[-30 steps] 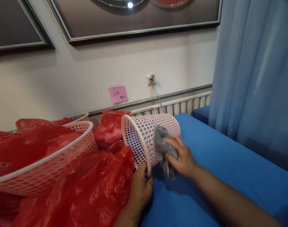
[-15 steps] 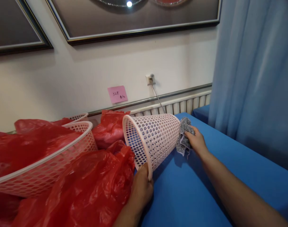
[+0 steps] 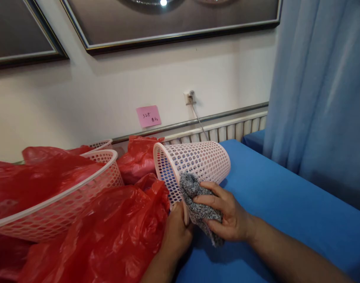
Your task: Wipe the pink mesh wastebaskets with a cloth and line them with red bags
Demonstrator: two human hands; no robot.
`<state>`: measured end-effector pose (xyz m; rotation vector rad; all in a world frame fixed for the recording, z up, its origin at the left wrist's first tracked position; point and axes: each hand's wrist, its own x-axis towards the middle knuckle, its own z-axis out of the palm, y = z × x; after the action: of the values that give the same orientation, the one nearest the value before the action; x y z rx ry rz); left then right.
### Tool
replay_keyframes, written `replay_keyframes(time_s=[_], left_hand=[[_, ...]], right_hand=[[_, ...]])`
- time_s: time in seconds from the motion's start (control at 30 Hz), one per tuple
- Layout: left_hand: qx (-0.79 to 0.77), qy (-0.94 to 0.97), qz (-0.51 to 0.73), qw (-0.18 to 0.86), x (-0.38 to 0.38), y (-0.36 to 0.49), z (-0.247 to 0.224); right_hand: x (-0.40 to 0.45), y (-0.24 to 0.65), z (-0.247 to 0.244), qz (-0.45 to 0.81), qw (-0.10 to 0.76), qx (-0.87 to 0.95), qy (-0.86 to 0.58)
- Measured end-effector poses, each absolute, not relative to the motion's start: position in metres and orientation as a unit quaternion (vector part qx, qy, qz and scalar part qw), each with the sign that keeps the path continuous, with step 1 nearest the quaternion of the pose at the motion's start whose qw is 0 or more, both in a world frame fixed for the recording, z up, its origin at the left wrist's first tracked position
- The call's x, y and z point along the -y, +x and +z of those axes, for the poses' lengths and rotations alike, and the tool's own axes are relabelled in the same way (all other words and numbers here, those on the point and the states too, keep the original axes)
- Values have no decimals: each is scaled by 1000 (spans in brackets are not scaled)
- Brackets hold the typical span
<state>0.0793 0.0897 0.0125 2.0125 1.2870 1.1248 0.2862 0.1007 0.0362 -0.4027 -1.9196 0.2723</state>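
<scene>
Pink paper [image 3: 148, 116] on the wall [image 3: 109, 86] reads "32" in handwriting, the rest too small to make out. Red plastic [image 3: 58, 173] fills the large mesh basket [image 3: 35, 224]. Nearby, a perforated basket [image 3: 194, 157] lies sideways on the blue surface [image 3: 271, 188], its rim pinched by the left hand [image 3: 180, 230]; the right hand [image 3: 231, 214] clasps a grey cloth [image 3: 197, 204] against it.

A bright blue-covered surface [image 3: 274, 196] carries a pale perforated basket [image 3: 203, 159], tipped on its side, though its exact contact underneath is hard to make out. Beside its open end, crumpled red plastic [image 3: 109, 236] hides what supports it.
</scene>
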Motion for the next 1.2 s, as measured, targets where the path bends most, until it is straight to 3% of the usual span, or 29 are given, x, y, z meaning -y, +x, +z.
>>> replay_keyframes(time_s=[0.17,0.27,0.47,0.63,0.73,1.0,1.1,1.2], left_hand=[[-454,697,522,191,-79,71,18],[-446,695,526,204,-77,68,22],[-460,719,487,186,-77,76,26],[-436,776,422,170,-78,83,23],[-433,798,390,157,-81,84,17],[-442,803,359,176,-88,82,10],[-443,806,352,172,-90,81,13],[-459,810,336,146,-91,80,13]], right_hand=[[-99,285,43,147,470,859,-143],[-96,281,40,122,488,850,-160],[-148,317,24,66,610,647,-453],[-193,354,14,135,599,482,-626],[-184,342,13,122,611,527,-577],[-100,284,28,75,562,798,-206],[-111,288,23,62,572,778,-251],[-150,310,13,64,598,668,-438]])
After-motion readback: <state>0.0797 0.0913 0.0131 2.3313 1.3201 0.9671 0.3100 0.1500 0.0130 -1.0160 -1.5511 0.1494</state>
